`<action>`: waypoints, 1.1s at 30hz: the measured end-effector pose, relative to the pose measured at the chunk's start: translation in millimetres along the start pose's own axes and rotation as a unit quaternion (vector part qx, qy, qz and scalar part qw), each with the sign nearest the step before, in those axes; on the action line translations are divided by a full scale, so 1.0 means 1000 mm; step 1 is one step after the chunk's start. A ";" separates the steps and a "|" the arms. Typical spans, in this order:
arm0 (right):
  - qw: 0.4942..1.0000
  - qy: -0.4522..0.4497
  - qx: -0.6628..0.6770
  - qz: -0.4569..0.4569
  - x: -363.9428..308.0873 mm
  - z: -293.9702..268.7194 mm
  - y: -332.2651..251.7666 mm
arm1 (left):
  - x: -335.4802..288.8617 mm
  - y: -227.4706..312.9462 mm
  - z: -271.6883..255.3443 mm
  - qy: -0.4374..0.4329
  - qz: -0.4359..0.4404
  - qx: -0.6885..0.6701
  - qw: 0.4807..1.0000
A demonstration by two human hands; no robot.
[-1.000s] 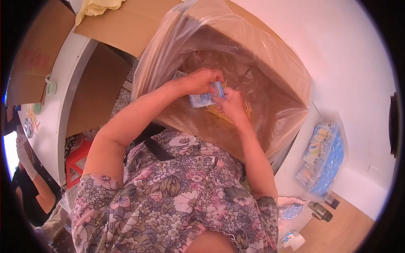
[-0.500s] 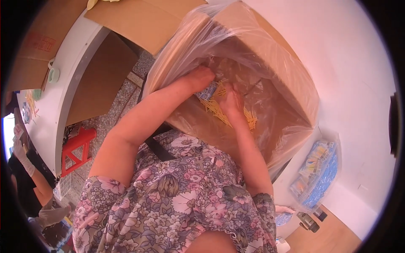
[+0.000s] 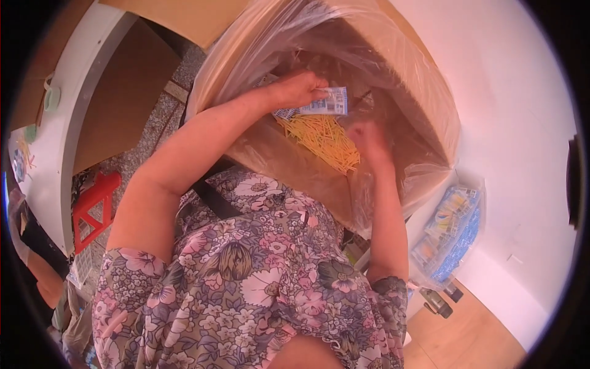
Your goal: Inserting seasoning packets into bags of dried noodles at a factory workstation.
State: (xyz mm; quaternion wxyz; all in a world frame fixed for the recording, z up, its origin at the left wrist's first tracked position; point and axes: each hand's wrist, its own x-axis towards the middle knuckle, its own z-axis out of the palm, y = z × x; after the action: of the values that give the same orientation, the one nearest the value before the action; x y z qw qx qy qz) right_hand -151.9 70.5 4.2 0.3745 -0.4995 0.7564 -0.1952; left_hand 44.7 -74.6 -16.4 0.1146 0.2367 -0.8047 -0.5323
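My left hand pinches a blue-and-white printed packet inside a large cardboard box lined with clear plastic. Just below the packet lies a heap of thin yellow sticks, at the bottom of the box. My right hand is at the right end of that heap, its fingers curled in; whether anything is in them is hidden. More blue-and-white printed material shows under my left hand, partly covered by it.
To the right of the box, a clear bag of blue-and-white packets lies by the white wall. A white table curves along the left, with a red plastic stand beneath it. Part of another person shows at the far left.
My left hand has moved up and right relative to the sticks, and its packet now shows plainly. The right hand has drawn away to the right, uncovering more yellow sticks. The view has shifted.
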 end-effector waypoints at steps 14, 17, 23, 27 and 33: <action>0.877 -0.037 -0.475 0.071 -0.015 0.062 0.043 | -0.005 0.006 0.002 0.057 0.025 0.000 0.998; 0.863 0.006 -0.501 0.072 -0.020 0.070 0.060 | 0.000 0.004 0.003 0.068 0.045 0.013 0.997; 0.856 0.023 -0.516 0.018 -0.019 0.068 0.067 | 0.000 0.004 0.002 0.043 0.041 0.034 0.998; 0.827 -0.142 -0.525 0.143 -0.011 0.064 0.060 | -0.003 0.004 0.001 0.043 0.035 0.031 0.998; 0.870 -0.022 -0.487 0.075 -0.020 0.035 0.033 | -0.002 0.006 -0.002 0.042 0.014 0.034 0.998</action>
State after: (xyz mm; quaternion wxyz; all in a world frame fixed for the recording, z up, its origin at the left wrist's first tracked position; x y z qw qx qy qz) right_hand -141.3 105.9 -33.0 0.1137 -0.5644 0.7825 0.2373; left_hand 45.8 -73.5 -9.8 0.1474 0.2517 -0.8201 -0.4923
